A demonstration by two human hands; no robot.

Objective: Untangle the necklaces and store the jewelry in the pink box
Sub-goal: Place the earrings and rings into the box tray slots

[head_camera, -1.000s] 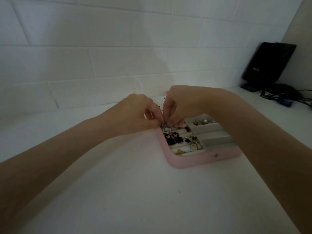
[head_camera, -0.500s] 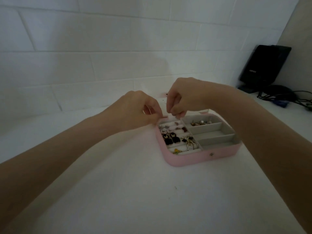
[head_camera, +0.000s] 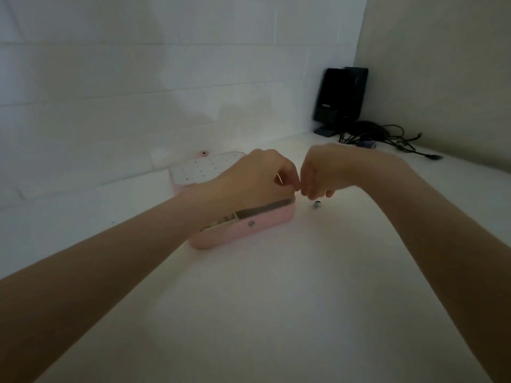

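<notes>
The pink box [head_camera: 243,232] lies open on the white table, its dotted white lid [head_camera: 203,170] propped back against the wall. My left hand [head_camera: 257,178] hovers over the box and hides most of its compartments. My right hand [head_camera: 322,171] is just right of the box. Both hands pinch their fingertips together where they meet, on something too thin to make out. A small silver pendant [head_camera: 316,205] hangs or lies below my right fingers, beside the box's right end.
A black device on a stand [head_camera: 341,98] sits in the far right corner with a tangle of black cables [head_camera: 387,138] beside it. A white brick wall runs behind the box.
The view has swung right and lower, so the box now sits left of centre. Both hands moved from over the box's compartments to its right end, and a small pendant now shows below them.
</notes>
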